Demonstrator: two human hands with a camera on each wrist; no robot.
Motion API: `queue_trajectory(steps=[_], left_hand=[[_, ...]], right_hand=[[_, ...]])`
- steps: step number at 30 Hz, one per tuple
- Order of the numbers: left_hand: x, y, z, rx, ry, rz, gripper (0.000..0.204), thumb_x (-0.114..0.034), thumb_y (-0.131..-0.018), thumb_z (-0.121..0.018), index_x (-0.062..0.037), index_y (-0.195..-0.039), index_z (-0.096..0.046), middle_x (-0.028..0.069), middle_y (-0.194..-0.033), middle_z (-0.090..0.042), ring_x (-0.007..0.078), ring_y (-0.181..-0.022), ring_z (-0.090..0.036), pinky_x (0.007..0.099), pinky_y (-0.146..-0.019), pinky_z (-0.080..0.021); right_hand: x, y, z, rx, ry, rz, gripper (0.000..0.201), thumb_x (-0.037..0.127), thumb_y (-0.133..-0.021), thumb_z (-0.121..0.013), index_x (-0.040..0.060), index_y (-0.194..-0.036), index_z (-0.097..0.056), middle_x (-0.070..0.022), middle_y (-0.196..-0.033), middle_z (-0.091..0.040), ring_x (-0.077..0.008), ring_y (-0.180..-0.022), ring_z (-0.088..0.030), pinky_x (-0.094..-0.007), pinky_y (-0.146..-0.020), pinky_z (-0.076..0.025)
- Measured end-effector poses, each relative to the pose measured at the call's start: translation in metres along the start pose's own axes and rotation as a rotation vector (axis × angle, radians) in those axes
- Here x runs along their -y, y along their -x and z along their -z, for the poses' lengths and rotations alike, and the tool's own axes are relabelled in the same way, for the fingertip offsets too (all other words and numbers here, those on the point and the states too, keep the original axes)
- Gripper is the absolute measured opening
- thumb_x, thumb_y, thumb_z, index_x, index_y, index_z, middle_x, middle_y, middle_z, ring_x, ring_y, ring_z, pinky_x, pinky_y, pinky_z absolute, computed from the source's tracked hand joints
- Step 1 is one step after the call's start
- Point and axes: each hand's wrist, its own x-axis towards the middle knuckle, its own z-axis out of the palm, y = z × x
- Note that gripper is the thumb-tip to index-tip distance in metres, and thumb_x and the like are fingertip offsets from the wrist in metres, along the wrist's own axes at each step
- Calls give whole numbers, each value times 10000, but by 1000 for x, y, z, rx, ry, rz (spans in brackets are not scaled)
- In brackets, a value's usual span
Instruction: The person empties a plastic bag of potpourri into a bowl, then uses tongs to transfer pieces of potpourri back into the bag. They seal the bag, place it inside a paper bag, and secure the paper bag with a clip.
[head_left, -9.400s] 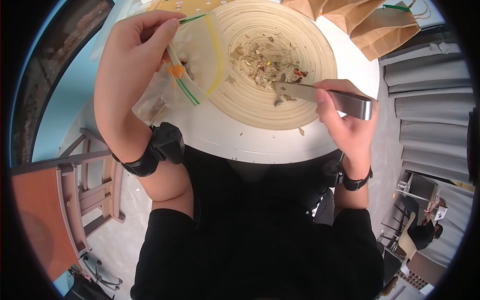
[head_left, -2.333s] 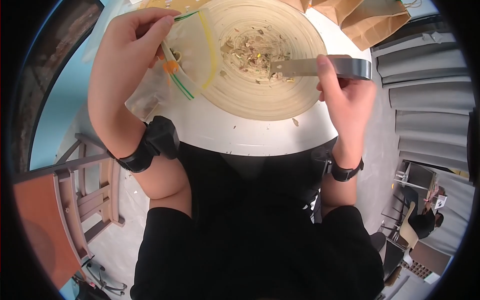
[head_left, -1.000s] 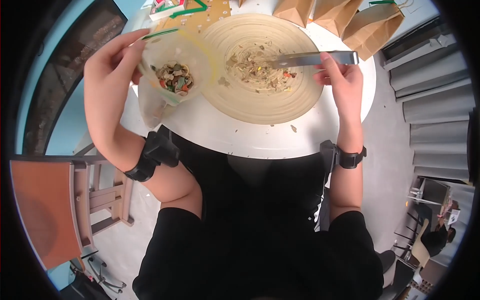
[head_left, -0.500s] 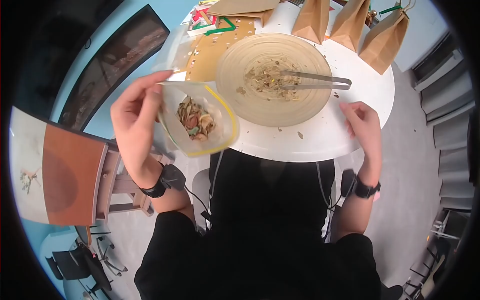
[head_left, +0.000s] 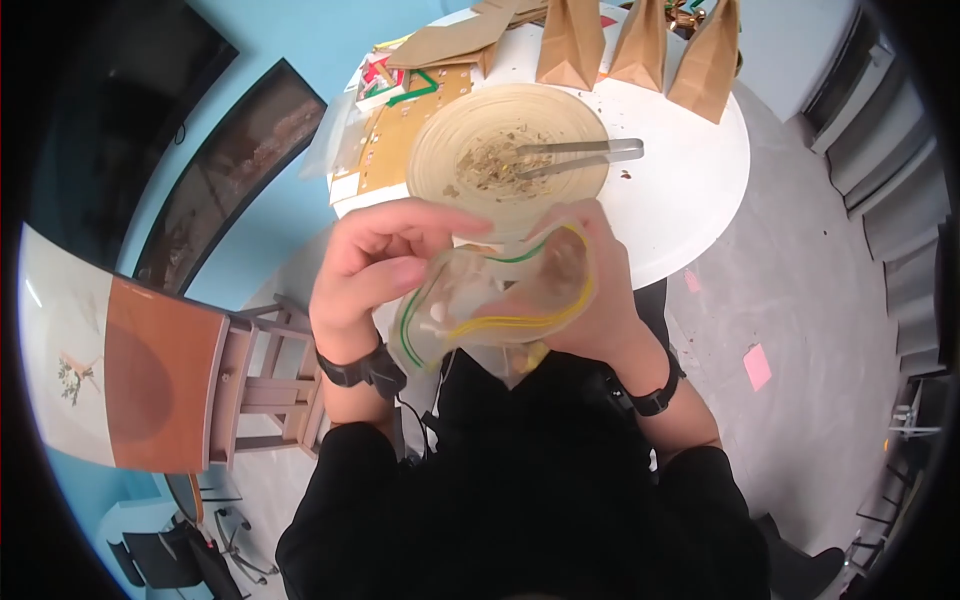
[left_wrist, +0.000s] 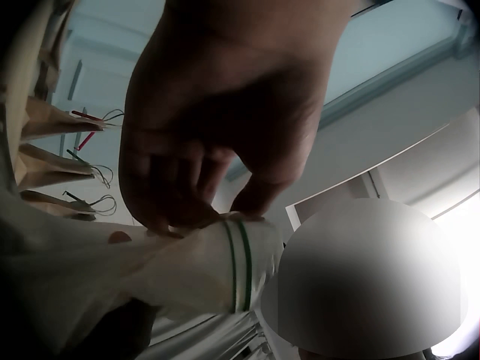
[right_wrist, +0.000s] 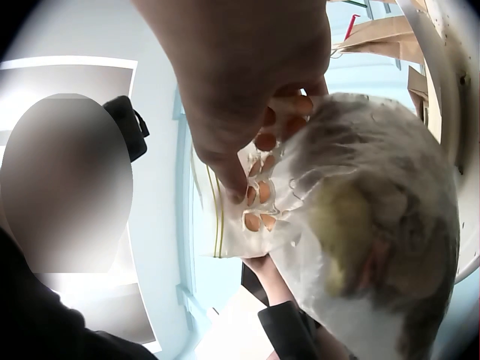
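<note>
A clear zip bag [head_left: 500, 325] with green and yellow zip lines hangs in front of the black shirt, its mouth gaping upward. My right hand [head_left: 590, 300] grips it from the right side; in the right wrist view, the thumb presses the bag's orange-dotted plastic below the zip. Dried plant bits [right_wrist: 390, 240] and a yellowish piece fill the bag's lower part. My left hand [head_left: 370, 265] is at the bag's left edge, thumb and fingers spread apart, fingertips right at the green zip [left_wrist: 238, 266]. Metal tongs [head_left: 590, 147] lie across the round ridged plate [head_left: 430, 150], tips among plant scraps [head_left: 505, 165].
Several brown paper bags [head_left: 570, 45] stand or lie along the back of the white round table [head_left: 690, 190]. A small box [head_left: 380, 85] and green strip [head_left: 415, 88] sit on a yellow-brown sheet. Wooden furniture [head_left: 270, 385] stands left; pink paper [head_left: 757, 367] lies on the floor.
My right hand has let go of the tongs, which rest on the plate, and has taken hold of the zip bag. The bag has moved right, before my body. My left thumb and fingers have parted.
</note>
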Motion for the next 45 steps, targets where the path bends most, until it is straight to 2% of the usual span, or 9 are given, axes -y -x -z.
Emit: queue_trajectory(steps=[3, 6, 8, 14, 19, 26, 29, 38, 45], left_hand=[[20, -3, -12, -141, 1, -113, 887, -293, -669, -785, 106, -1373, -421, 179, -1297, -568, 239, -1133, -592, 329, -946, -461], [57, 11, -13, -123, -259, -126, 925, -157, -720, -816, 42, -1469, -311, 150, -1425, -459, 249, -1265, -502, 395, -1045, -406], [73, 5, -29, -296, -275, -69, 645, -42, -845, -709, 35, -1411, -409, 130, -1303, -565, 198, -1148, -575, 348, -968, -466], [99, -4, -25, -599, -429, -108, 227, -133, -977, -598, 44, -1112, -645, 78, -984, -693, 135, -882, -646, 278, -798, -514], [100, 0, -1, -542, -294, -129, 293, -224, -1011, -544, 38, -1039, -673, 68, -904, -707, 119, -846, -640, 259, -769, -499], [85, 8, -10, -581, -374, -268, 349, -240, -1030, -502, 23, -918, -703, 73, -862, -717, 114, -769, -623, 266, -727, -487], [81, 8, -4, -560, -415, -207, 395, -258, -1039, -476, 24, -896, -711, 70, -835, -717, 111, -743, -615, 270, -713, -482], [71, -8, -6, -698, -382, -227, 449, -290, -1036, -479, 34, -834, -715, 52, -766, -698, 77, -694, -597, 220, -652, -466], [74, -12, 1, -633, -460, -174, 243, -191, -982, -594, 24, -947, -703, 31, -800, -686, 75, -715, -590, 216, -657, -457]], right_hand=[[4, 1, 10, -233, 43, -105, 688, 162, -610, -927, 41, -1100, -460, -75, -1044, -535, -150, -954, -595, -281, -766, -503], [-9, -6, 10, -440, -82, -79, 715, 132, -618, -917, 39, -1139, -436, -70, -1036, -534, -151, -963, -588, -283, -797, -507], [-16, -10, 5, -529, -170, -3, 705, 146, -641, -903, 49, -1160, -437, -75, -1038, -573, -154, -930, -606, -291, -792, -508], [-19, 0, 25, -33, -136, -85, 808, 109, -697, -853, 42, -1355, -388, -94, -1172, -572, -190, -1085, -579, -331, -912, -477], [-33, 13, 40, -213, -419, -233, 104, -42, -868, -643, -27, -968, -666, -31, -860, -589, -109, -834, -549, -239, -772, -432], [-27, 12, 47, -300, -236, 21, 44, 12, -896, -647, -19, -867, -659, -10, -782, -557, -82, -733, -479, -224, -655, -375], [-16, 10, 40, -298, -336, -170, 142, 80, -941, -627, -21, -843, -645, 15, -742, -530, -48, -677, -448, -206, -600, -345], [-25, -1, 25, -359, -188, -91, 240, 156, -983, -585, -15, -822, -637, 45, -687, -513, -26, -637, -419, -195, -569, -333], [-30, -7, 22, -356, -272, -289, 240, 177, -980, -598, 6, -819, -650, 60, -671, -539, -2, -625, -426, -183, -563, -333]])
